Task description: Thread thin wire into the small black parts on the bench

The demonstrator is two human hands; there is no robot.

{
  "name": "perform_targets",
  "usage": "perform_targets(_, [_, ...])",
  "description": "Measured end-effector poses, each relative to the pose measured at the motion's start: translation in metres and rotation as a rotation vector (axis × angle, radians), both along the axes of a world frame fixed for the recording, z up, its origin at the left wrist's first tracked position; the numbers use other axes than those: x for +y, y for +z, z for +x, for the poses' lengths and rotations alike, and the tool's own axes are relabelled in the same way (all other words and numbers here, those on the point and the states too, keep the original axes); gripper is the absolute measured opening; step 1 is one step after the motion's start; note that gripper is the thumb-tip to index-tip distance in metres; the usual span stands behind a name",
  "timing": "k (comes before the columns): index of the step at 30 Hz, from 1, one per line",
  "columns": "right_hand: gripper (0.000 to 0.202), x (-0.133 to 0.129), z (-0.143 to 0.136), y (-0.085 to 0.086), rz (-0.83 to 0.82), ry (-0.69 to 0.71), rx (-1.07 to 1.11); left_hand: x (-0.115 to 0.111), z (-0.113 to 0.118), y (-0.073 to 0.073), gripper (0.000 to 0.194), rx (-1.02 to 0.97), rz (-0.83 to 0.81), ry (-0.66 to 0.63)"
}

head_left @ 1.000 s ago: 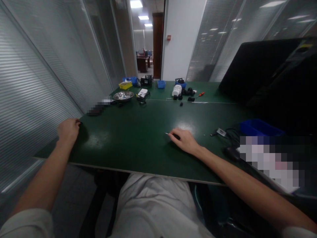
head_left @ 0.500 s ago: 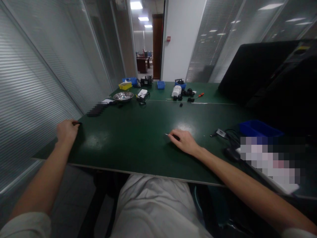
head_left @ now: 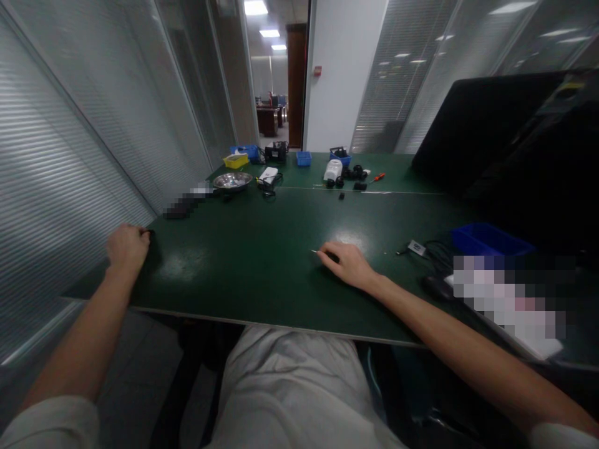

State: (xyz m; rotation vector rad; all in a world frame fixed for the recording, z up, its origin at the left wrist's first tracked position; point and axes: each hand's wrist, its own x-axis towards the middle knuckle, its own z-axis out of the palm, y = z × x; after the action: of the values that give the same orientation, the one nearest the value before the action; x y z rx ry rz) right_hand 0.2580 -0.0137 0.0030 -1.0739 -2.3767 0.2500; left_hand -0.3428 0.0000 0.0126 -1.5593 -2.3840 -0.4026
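Note:
On the left part of the green table (head_left: 243, 249), my left hand (head_left: 128, 245) rests with its fingers pinched on a small dark object (head_left: 150, 232), too small to name. My right hand (head_left: 345, 262) lies right of the table's middle, fingers curled together. A thin, light-coloured tip (head_left: 314, 251) sticks out to the left from between its thumb and index finger; the rest of that item is hidden in the hand. The two hands are far apart.
At the back stand a metal bowl (head_left: 233, 181), a yellow tray (head_left: 236, 162), a blue basket (head_left: 304, 159), a white device (head_left: 333, 170) and an orange-handled screwdriver (head_left: 379, 177). On the right are a blue bin (head_left: 489, 239), cables, a mouse (head_left: 438, 288) and a large black screen (head_left: 482, 131).
The whole view has shifted very slightly. Both hands stay in nearly the same places with the same grips; the left hand's fingers have turned a little.

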Motion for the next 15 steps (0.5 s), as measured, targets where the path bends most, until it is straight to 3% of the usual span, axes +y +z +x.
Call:
perform_targets(2, [0.030,0.000,0.000,0.001,-0.007,-0.003,-0.004,0.003,0.001,-0.001,0.039,-0.004,0.040,0.031])
perform_targets(9, [0.028,-0.002,0.000,0.003,-0.016,-0.006,-0.004,0.015,-0.013,-0.003,0.035,-0.561,0.115,0.117])
perform_targets(15, [0.030,-0.002,0.000,0.004,-0.031,-0.011,-0.013,0.019,-0.025,-0.008,0.032,-0.567,0.076,0.132])
